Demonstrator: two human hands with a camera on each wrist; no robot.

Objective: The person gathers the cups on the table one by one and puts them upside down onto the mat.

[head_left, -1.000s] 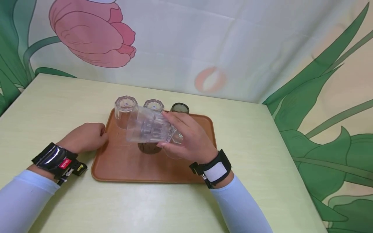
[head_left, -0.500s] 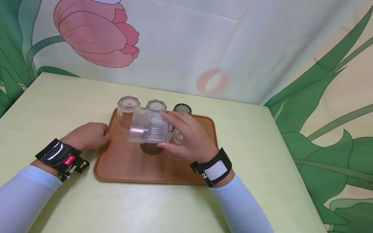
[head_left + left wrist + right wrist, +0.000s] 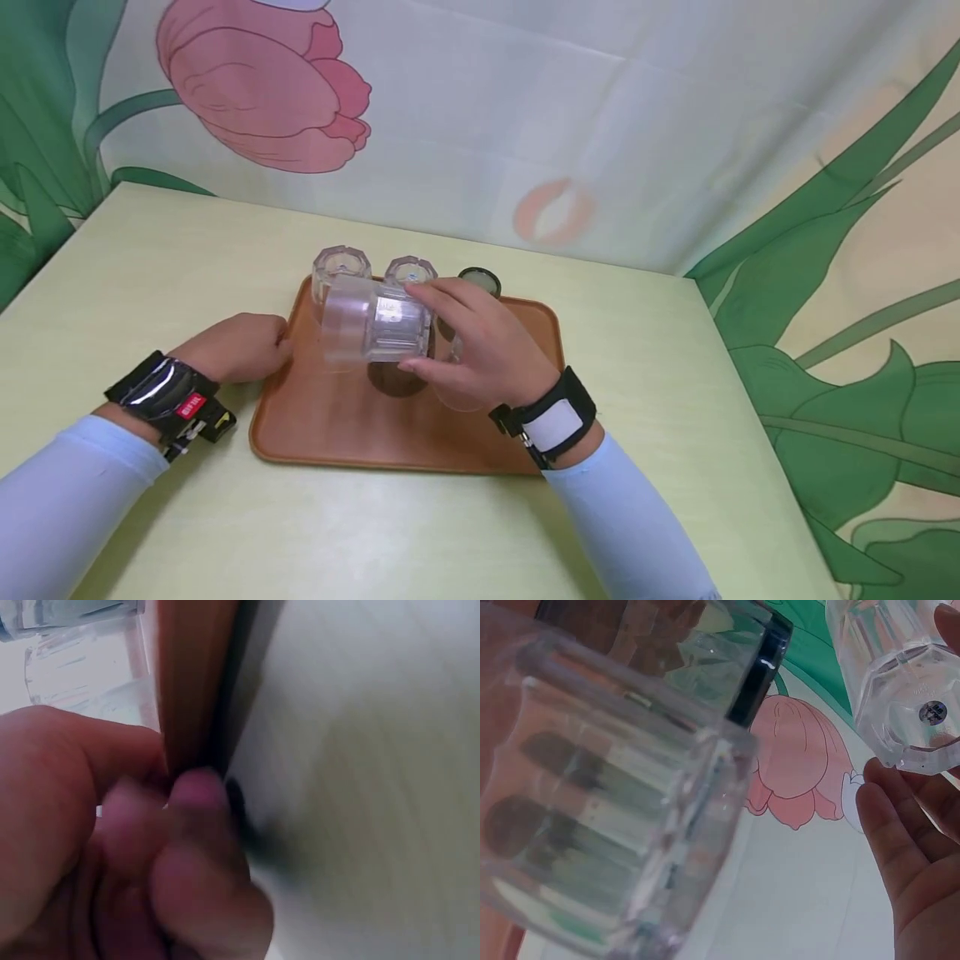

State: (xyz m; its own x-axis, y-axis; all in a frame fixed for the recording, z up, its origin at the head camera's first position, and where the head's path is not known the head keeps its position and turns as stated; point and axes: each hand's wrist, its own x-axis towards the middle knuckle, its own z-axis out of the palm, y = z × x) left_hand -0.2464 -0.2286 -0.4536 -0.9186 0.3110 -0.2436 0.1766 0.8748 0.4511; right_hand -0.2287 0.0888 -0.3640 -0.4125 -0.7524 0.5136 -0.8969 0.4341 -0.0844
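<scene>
My left hand (image 3: 243, 346) pinches the left rim of the brown tray (image 3: 330, 437); the left wrist view shows thumb and fingertips at that edge. My right hand (image 3: 491, 346) grips a clear faceted cup (image 3: 386, 325) near its base. It lies sideways in the air over the tray, mouth pointing left. In the right wrist view, fingers curl round this cup's octagonal base (image 3: 922, 712). Underneath, a dark-tinted cup (image 3: 396, 383) is mostly covered. Another clear cup (image 3: 461, 402) stands partly hidden below my right hand.
Along the tray's back stand two clear cups, the left one (image 3: 341, 265) and the middle one (image 3: 411, 268), octagonal bases up. A dark-rimmed cup (image 3: 480, 282) is at their right. The pale table (image 3: 637, 400) meets a flower-printed cloth (image 3: 465, 125) behind.
The held cup has shifted slightly left over the tray and turned closer to level. My left hand keeps its grip on the tray rim. The head view has drifted a little.
</scene>
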